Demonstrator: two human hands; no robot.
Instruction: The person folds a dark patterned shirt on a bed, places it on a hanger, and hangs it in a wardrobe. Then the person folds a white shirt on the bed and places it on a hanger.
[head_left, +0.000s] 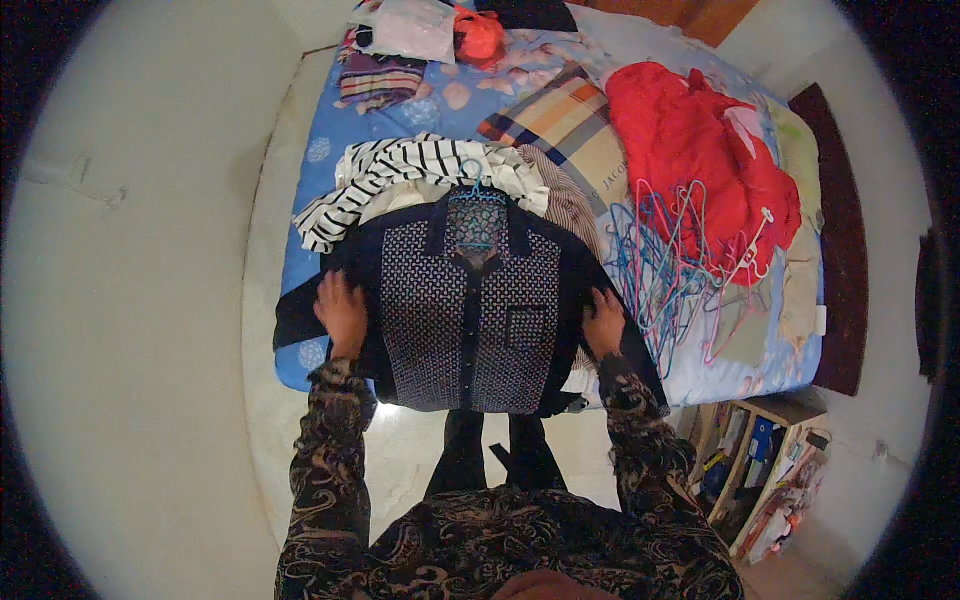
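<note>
A dark button-up shirt with a patterned front (427, 315) lies spread on the bed, its collar away from me and its hem at the bed's near edge. A blue hanger (475, 191) sits inside the collar, its hook pointing up. My left hand (342, 311) rests on the shirt's dark left-hand side by the sleeve. My right hand (603, 321) touches the dark sleeve on the other side. Whether the fingers pinch cloth cannot be told. Beneath and beyond the shirt lie a black-and-white striped garment (427, 161) and a brown striped garment (566, 196).
Tangled hangers (660, 262) lie at the right of the bed, beside a red cloth (697, 165) and a plaid pillow (574, 131). Folded striped cloth (381, 81) and a white plastic bag (412, 30) are at the far left. A shelf (780, 409) stands at lower right.
</note>
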